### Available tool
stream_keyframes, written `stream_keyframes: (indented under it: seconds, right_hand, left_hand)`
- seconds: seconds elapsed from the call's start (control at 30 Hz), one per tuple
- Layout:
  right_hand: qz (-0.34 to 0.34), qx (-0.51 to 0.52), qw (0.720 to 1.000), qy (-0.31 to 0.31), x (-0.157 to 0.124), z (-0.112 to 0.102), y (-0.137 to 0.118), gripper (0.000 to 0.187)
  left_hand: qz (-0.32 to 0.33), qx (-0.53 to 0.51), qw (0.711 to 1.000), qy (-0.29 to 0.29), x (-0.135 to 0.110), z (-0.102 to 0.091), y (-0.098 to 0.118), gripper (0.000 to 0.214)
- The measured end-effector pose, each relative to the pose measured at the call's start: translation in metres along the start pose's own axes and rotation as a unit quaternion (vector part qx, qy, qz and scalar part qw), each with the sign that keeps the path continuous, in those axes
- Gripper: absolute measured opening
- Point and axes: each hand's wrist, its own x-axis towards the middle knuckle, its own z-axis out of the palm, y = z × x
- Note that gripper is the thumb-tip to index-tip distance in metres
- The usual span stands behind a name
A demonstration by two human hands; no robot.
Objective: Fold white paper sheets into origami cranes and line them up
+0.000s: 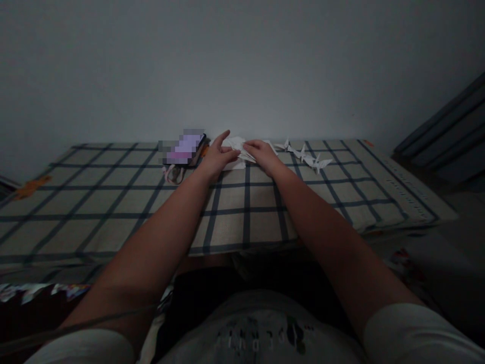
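A piece of white paper [238, 145], partly folded, lies on the checked cloth [113, 202] near the far wall. My left hand [219, 156] rests on its left side, forefinger stretched out, the other fingers pressing the paper down. My right hand [261, 153] is closed in a pinch on the paper's right part. Both arms reach straight out from my body.
Several small folded paper cranes [307, 156] stand in a row to the right of my right hand. A phone [184, 148] lies left of my left hand, a pink loop [173, 173] beneath it. An orange scrap [32, 186] sits far left. A dark striped thing [447, 136] leans at right.
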Motion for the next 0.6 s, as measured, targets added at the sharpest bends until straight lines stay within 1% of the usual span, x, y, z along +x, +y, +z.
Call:
stream_keyframes:
  seconds: [0.07,0.17,0.2,0.27,0.33,0.4,0.5,0.6]
  right_hand:
    - [0.006,-0.004,1.0,-0.01,0.0,-0.001,0.002,0.018]
    - [0.038,0.038,0.998,-0.013,-0.002,-0.001,0.0,0.014]
    - [0.048,0.056,0.997,-0.014,-0.003,0.0,-0.002,0.012]
    - [0.06,0.077,0.995,-0.018,-0.004,0.001,-0.006,0.008]
    - [0.069,0.077,0.994,-0.018,-0.005,0.002,-0.008,0.007]
    - [0.072,0.069,0.995,-0.012,-0.004,0.002,-0.008,0.007]
    - [0.071,0.058,0.996,-0.008,-0.004,0.002,-0.006,0.007]
    - [0.062,0.051,0.997,-0.015,-0.004,0.001,-0.003,0.013]
  left_hand:
    - [-0.003,-0.003,1.0,0.009,0.001,0.0,0.0,0.092]
    - [-0.005,-0.026,0.999,0.025,0.004,-0.001,-0.003,0.089]
    - [-0.005,-0.035,0.999,0.028,0.006,-0.001,-0.005,0.085]
    - [-0.006,-0.047,0.999,0.025,0.009,-0.001,-0.009,0.068]
    - [-0.002,-0.057,0.998,0.02,0.011,-0.002,-0.012,0.049]
    - [0.003,-0.064,0.998,0.016,0.012,-0.002,-0.015,0.037]
    - [0.002,-0.058,0.998,0.017,0.013,-0.002,-0.018,0.035]
    - [-0.003,-0.037,0.999,0.028,0.013,-0.002,-0.018,0.036]
